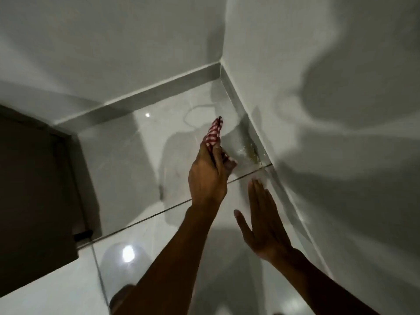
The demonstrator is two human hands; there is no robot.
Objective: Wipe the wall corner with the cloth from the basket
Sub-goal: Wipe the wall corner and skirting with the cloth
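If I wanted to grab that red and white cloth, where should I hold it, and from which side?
Hold the bunched lower part of the cloth, where the left hand already pinches it. Come from below, the side nearest you. The far end tapers to a loose, floppy point that would likely slip, and the wall and yellowish stain crowd its right side. The right hand is open and holds nothing.
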